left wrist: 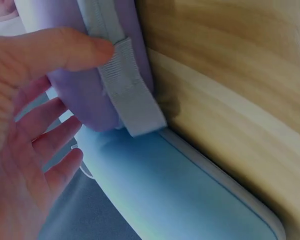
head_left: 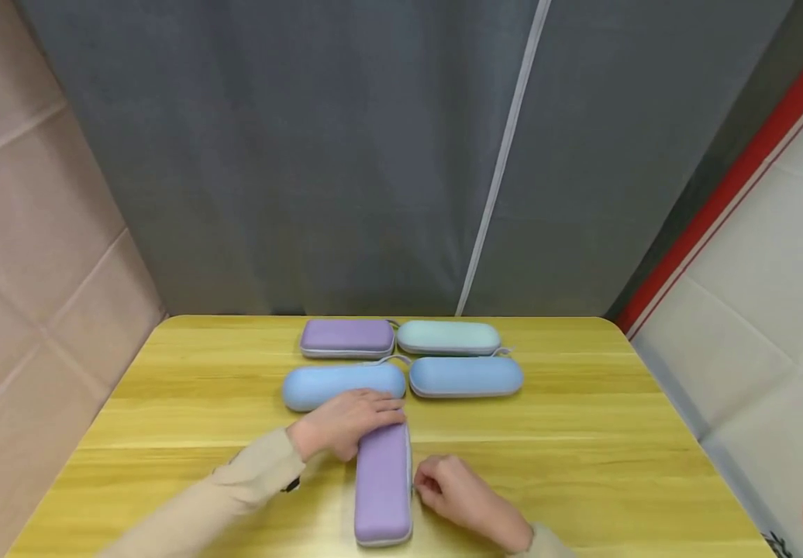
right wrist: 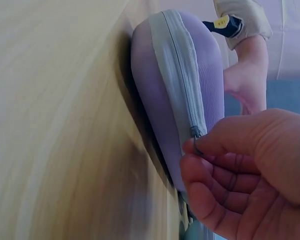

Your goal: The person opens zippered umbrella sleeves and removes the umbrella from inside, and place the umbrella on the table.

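Note:
A purple zip case (head_left: 384, 484) lies lengthwise near the front of the wooden table, with a grey zipper along its side. My left hand (head_left: 351, 422) holds its far end. In the left wrist view, the thumb (left wrist: 75, 50) lies on the zipper side by a grey fabric tab (left wrist: 135, 100), and the fingers are across from it. On the case's right side, my right hand (head_left: 459, 496) is at the zipper. The right wrist view shows thumb and forefinger pinching the small zipper pull (right wrist: 197, 142); the zipper beside it looks closed.
Beyond the left hand lies a light blue case (head_left: 339, 384), close to the purple case's far end. Another blue case (head_left: 466, 377) is to its right. Behind them are a second purple case (head_left: 347, 336) and a mint case (head_left: 449, 336). A grey curtain (head_left: 304, 155) hangs behind the table.

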Demonstrator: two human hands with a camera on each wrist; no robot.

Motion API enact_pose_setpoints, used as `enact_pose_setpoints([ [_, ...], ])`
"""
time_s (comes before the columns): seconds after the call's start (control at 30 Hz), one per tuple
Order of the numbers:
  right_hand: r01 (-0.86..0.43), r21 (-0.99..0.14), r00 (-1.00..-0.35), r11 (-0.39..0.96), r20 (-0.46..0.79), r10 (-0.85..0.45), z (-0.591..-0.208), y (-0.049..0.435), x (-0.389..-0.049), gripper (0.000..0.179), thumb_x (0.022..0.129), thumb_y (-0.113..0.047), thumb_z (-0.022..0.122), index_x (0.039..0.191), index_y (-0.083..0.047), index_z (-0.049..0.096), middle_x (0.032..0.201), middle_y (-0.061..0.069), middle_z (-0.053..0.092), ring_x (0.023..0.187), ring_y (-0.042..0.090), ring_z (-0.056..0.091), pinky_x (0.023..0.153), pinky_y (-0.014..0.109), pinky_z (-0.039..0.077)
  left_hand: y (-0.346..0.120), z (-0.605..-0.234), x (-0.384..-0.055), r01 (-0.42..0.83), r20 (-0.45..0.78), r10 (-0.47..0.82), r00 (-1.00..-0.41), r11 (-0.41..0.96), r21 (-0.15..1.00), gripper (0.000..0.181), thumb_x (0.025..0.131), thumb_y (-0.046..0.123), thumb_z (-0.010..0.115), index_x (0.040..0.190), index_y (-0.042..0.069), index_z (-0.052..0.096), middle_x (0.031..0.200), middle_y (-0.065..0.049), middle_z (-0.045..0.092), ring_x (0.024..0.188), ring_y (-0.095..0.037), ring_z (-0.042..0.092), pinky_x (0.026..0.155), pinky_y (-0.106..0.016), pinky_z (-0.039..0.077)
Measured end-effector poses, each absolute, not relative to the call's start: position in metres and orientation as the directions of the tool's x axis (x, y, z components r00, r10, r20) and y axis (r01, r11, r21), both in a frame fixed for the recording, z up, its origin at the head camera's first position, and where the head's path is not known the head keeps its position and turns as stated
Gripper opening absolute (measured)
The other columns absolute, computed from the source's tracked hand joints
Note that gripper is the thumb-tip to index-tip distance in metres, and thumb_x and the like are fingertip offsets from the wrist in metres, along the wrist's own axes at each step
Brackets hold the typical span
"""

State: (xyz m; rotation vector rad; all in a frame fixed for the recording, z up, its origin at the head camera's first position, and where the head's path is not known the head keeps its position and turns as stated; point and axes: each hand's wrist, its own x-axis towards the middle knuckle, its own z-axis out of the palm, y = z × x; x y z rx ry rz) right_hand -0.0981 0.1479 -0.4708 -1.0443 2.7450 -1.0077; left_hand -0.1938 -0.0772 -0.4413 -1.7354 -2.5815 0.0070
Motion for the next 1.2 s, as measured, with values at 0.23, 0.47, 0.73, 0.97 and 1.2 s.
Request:
enact_pose_setpoints([
  [0.23,-0.537,-0.596,-0.806,0.597,0.153,-0.572,-0.466,0.154,-0.1,0.012,0.079,0.004,0.063,0.074,-0.006,0.064,0.069,-0.008,0.054,0.061,-0.004,0.045,0.053,0.012,0.042,-0.084,-0.444,-0.191,0.906,0.069,0.903,-0.424,0.423,0.024,0.079,0.053,0.016,0.082,0.127,0.009,0.054,0.129,-0.004,0.055,0.12,-0.019,0.05,0.103,-0.034,0.037],
  [0.47,-0.55,-0.573,-0.804,0.607,0.166,-0.571,-0.467,0.158,-0.1,0.013,0.081,0.002,0.064,0.073,-0.008,0.063,0.068,-0.009,0.053,0.061,-0.004,0.044,0.053,0.012,0.042,-0.09,-0.445,-0.191,0.889,0.07,0.887,-0.456,0.449,0.095,0.079,0.05,0.018,0.083,0.123,0.009,0.056,0.123,-0.001,0.058,0.115,-0.017,0.053,0.102,-0.031,0.038],
  [0.73,-0.528,-0.582,-0.806,0.618,0.115,-0.581,-0.466,0.168,-0.1,0.012,0.082,0.001,0.063,0.075,-0.009,0.063,0.07,-0.01,0.054,0.063,-0.004,0.044,0.055,0.013,0.043,-0.104,-0.446,-0.186,0.838,0.058,0.843,-0.534,0.519,0.17,0.08,0.053,0.027,0.084,0.125,0.006,0.056,0.123,-0.003,0.058,0.115,-0.02,0.053,0.101,-0.034,0.039],
  [0.97,-0.519,-0.578,-0.818,0.629,0.125,-0.561,-0.466,0.18,-0.1,0.012,0.081,0.003,0.064,0.076,-0.008,0.065,0.072,-0.008,0.057,0.064,-0.003,0.046,0.055,0.015,0.044,-0.117,-0.456,-0.179,0.805,0.151,0.793,-0.591,0.567,0.173,0.078,0.056,0.04,0.083,0.12,0.006,0.058,0.118,-0.004,0.061,0.11,-0.022,0.055,0.098,-0.038,0.042],
  [1.2,-0.522,-0.56,-0.824,0.644,0.137,-0.549,-0.467,0.185,-0.1,0.008,0.082,0.001,0.065,0.078,-0.006,0.067,0.074,-0.004,0.061,0.064,-0.002,0.048,0.055,0.016,0.045,-0.124,-0.463,-0.172,0.788,0.246,0.749,-0.615,0.592,0.167,0.078,0.054,0.051,0.083,0.114,0.007,0.061,0.108,-0.002,0.062,0.099,-0.019,0.058,0.09,-0.037,0.047],
])
